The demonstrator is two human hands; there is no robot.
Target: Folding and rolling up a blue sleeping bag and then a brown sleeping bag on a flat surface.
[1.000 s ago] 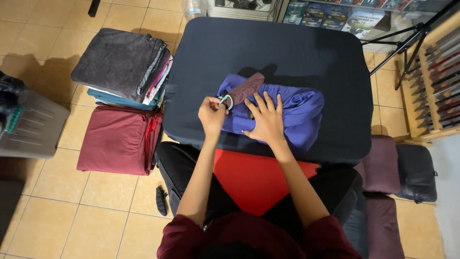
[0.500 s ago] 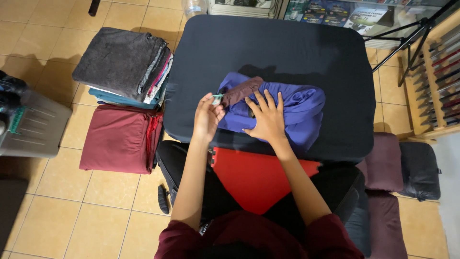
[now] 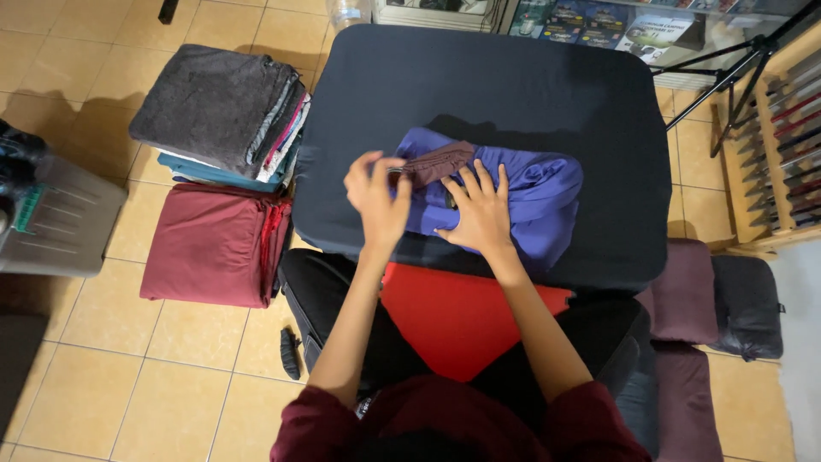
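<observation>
Mid-fold on the black counter [image 3: 513,94]: right hand [image 3: 481,214], fingers spread flat, pins the purple garment [image 3: 539,192] beneath it, while left hand [image 3: 376,195], fingers curled closed, pinches its maroon collar edge [image 3: 438,161] just beside them; tucking that edge looks due.

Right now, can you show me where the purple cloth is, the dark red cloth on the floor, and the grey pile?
purple cloth [image 3: 547,184], head view, on its bare right part.
dark red cloth [image 3: 209,244], head view, on its middle.
grey pile [image 3: 209,107], head view, on the top fold.
</observation>
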